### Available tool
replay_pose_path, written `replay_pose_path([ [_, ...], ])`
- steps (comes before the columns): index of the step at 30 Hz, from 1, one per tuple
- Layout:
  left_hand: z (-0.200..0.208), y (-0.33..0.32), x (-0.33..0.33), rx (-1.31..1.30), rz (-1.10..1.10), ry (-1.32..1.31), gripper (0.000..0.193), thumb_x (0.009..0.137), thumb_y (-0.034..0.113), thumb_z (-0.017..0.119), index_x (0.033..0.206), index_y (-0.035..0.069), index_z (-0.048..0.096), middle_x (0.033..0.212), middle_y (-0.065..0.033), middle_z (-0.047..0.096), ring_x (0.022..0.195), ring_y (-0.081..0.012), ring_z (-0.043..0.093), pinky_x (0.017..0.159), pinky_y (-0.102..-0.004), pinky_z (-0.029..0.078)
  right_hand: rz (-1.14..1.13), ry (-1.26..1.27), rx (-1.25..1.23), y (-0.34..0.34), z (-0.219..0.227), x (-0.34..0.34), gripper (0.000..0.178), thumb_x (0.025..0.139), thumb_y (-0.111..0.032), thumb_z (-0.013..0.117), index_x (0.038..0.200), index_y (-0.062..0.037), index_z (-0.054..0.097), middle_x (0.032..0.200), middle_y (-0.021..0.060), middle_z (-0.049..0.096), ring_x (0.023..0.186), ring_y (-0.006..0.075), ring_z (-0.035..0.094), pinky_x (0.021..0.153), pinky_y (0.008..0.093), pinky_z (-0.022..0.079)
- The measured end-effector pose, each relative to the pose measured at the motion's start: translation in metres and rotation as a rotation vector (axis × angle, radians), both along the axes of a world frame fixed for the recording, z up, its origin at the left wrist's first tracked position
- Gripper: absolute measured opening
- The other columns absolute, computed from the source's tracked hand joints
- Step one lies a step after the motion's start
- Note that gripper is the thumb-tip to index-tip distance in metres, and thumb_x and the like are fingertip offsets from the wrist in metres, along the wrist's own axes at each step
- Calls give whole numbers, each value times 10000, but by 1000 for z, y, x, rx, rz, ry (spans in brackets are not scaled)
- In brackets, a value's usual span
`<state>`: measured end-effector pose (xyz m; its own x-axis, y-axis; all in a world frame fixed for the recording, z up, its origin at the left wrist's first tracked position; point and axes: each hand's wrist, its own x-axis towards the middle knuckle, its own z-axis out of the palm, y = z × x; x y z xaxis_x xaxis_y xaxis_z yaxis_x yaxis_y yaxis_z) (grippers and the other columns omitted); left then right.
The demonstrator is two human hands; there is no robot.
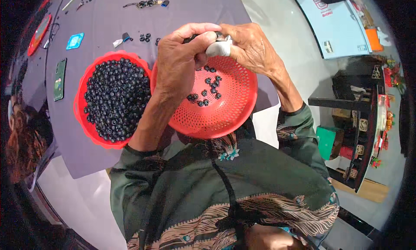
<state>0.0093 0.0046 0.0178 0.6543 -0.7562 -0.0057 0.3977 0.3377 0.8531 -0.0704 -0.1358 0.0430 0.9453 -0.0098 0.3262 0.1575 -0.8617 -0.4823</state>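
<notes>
Both my hands meet above a red perforated plastic basket [234,104], closed together on a small dark part [219,35] mostly hidden by the fingers. My left hand [180,59] pinches from the left, thumb on top. My right hand [255,48] pinches from the other side and wears a white covering [219,49] on its thumb. In the basket below lie several small black ring-shaped pieces [213,84]. To the left stands a red scallop-edged basin [81,98], heaped with many similar black round pieces [117,98].
A purple cloth covers the table [104,16]. On it lie a dark green phone [60,79], a blue square packet [75,41], a small blue cap [126,36], loose black pieces [145,37] and a dark bundled strand [145,4]. A dark shelf unit [364,120] stands at right; another person [21,141] sits at left.
</notes>
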Motion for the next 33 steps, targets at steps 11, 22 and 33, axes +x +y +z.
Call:
replay_pose_path([
  [11, -8, -1, 7, -171, -159, 315, 195, 803, 67, 568, 977, 8, 505, 707, 10, 507, 526, -32, 408, 425, -150, 317, -96, -173, 101, 8, 12, -3, 271, 657, -189, 732, 829, -36, 591, 587, -5, 497, 446, 67, 371, 403, 219, 304],
  [22, 8, 0, 1, 16, -64, 245, 198, 757, 97, 598, 919, 26, 510, 722, 14, 528, 557, -28, 461, 485, -153, 378, 25, -309, -58, 8, 2, 1, 241, 614, -31, 635, 847, -25, 573, 765, 31, 593, 522, 139, 544, 462, 245, 428],
  [33, 2, -1, 3, -56, -121, 344, 163, 773, 70, 550, 919, 12, 509, 768, -11, 538, 584, -37, 457, 520, -141, 391, -18, -288, -28, 7, -3, -2, 226, 636, -59, 658, 839, -19, 565, 772, 29, 595, 565, 150, 569, 500, 248, 455],
])
